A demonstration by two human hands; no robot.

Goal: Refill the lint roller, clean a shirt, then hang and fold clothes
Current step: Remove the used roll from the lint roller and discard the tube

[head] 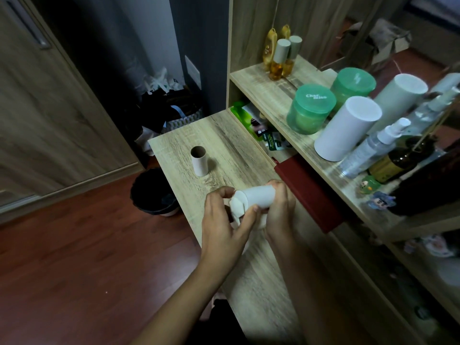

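Both of my hands hold a white lint roller over the wooden desk [236,145]. My right hand [280,212] wraps around the white refill roll [260,196]. My left hand [224,225] grips the roller's white head end [237,205], with the handle mostly hidden under my fingers. An empty grey cardboard core [199,160] stands upright on the desk, farther away and to the left of my hands.
A dark red book [308,192] lies at the desk's right edge. The shelf [273,95] above carries green jars [310,110], a white cylinder [346,128], spray bottles and perfume. A black bin [154,192] sits on the red-brown floor left of the desk.
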